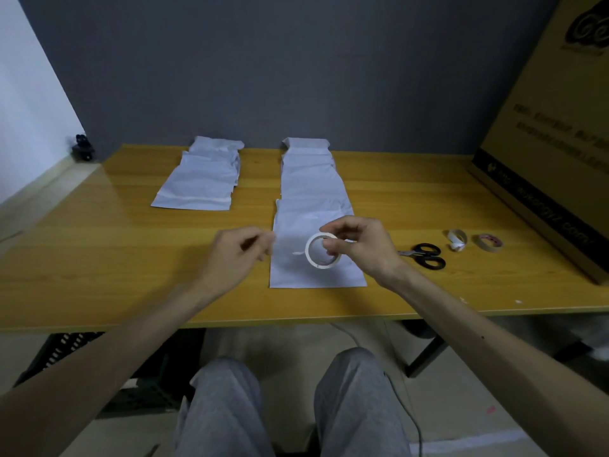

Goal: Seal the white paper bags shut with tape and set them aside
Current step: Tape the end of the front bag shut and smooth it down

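Observation:
A white paper bag (296, 275) lies flat at the front middle of the wooden table (115, 258), at the near end of a row of overlapping bags (309, 179) that runs to the back. My right hand (359, 249) holds a white tape roll (311, 255) just above that bag. A short loose tape end sticks out from the roll toward the left. My left hand (237, 255) hovers at the bag's left edge with thumb and fingertips pinched together; it is blurred, and whether it holds tape I cannot tell. A second pile of white bags (201, 179) lies at the back left.
Black-handled scissors (425, 255) lie right of my right hand. Beyond them sit a small white tape roll (456, 240) and a beige tape roll (489, 243). A large cardboard box (543, 143) fills the table's right side. A grey wall stands behind.

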